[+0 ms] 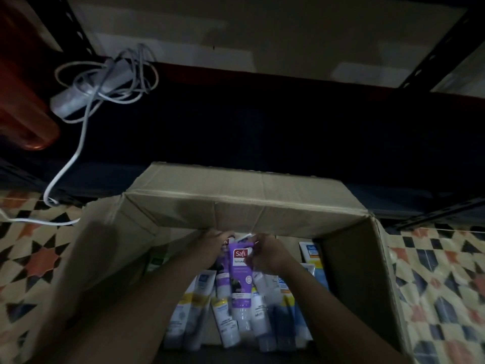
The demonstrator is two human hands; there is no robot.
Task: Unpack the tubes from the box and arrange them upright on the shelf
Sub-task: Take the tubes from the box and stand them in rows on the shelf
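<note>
Right hand (267, 254) pinches purple tube (240, 274) by its top end, low inside box (236, 206); left hand (214, 244) grips second tube (222, 264) beside it. Risk: end-pinch looks weak, so the tube could swing and drop back. Dark shelf (262, 127) makes upright placement tippy.

Box (236, 206) is matt, creased cardboard — the gripped tube (240, 274) looks like glossy plastic, same smooth sheen on tubes (228, 324) just below it.

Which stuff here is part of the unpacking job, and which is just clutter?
Job: box, purple tube, other tubes, shelf, left hand, right hand.
Clutter: power strip, cable, orange-red object.
</note>
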